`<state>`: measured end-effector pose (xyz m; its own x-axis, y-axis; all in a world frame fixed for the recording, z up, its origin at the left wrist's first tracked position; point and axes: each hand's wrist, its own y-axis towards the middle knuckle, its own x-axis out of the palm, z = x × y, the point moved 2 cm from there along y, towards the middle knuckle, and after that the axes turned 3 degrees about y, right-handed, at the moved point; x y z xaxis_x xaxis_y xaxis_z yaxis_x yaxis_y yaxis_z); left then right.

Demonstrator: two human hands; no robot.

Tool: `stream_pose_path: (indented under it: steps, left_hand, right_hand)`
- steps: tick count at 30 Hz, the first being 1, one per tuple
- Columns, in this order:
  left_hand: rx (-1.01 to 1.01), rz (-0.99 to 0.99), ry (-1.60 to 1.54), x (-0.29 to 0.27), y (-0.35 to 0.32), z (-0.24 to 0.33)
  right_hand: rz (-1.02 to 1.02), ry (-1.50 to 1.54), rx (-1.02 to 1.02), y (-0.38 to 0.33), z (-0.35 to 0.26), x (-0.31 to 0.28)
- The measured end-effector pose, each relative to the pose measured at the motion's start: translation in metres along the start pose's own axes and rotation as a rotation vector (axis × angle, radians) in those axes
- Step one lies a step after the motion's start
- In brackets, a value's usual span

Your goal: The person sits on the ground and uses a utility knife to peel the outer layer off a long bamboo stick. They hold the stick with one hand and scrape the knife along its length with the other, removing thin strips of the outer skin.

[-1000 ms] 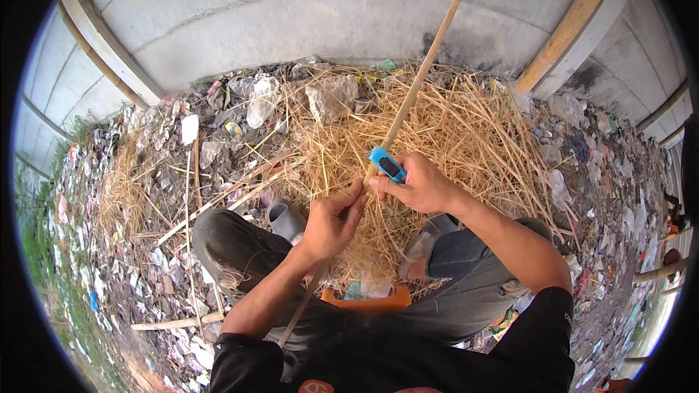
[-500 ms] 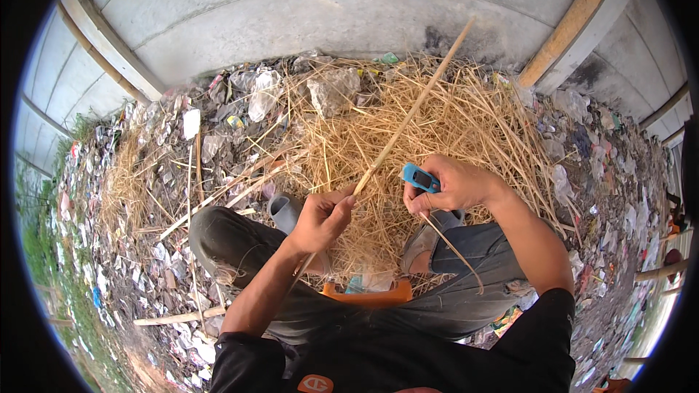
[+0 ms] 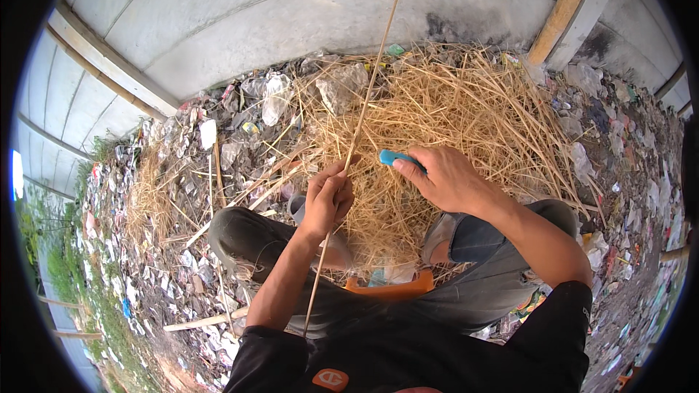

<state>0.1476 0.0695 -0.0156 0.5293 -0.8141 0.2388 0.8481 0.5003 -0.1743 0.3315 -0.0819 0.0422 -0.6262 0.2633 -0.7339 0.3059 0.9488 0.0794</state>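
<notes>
My left hand [image 3: 328, 200] is closed round a long, thin bamboo strip [image 3: 376, 73]. The strip slants from beside my body, through my fingers, up in front of the concrete wall. To the right of it, a short distance away, my right hand [image 3: 448, 180] grips a blue utility knife [image 3: 397, 157], its rounded end toward the strip. I cannot make out its blade. Below both hands lies a heap of straw-coloured shavings [image 3: 466, 113], spread between my feet and toward the wall.
A grey wall [image 3: 306, 22] with posts rises ahead. A pale rock [image 3: 342, 89] lies at its foot. Plastic litter [image 3: 167, 258] covers the ground on both sides. Beneath my bent legs is an orange seat edge [image 3: 393, 287]. Another bamboo piece [image 3: 206, 320] lies at the left.
The bamboo strip has turned steeper, its far tip moving left. My right hand has tilted the knife and risen slightly; the thin curved strip that hung below that hand is no longer seen.
</notes>
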Motion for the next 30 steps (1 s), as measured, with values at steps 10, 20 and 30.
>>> stream_pose_path:
  steps: [10, 20, 30]
  left_hand:
    - [0.011, -0.049, 0.012, 0.017, -0.005, -0.002]
    - [-0.029, -0.025, -0.074, 0.012, -0.003, -0.019]
    - [-0.141, -0.096, -0.244, 0.01, -0.01, -0.01]
  right_hand:
    - [-0.034, -0.056, -0.033, 0.003, -0.016, 0.033]
    - [-0.029, -0.263, -0.059, 0.022, 0.007, 0.029]
    - [0.148, -0.451, -0.21, 0.017, 0.008, 0.032]
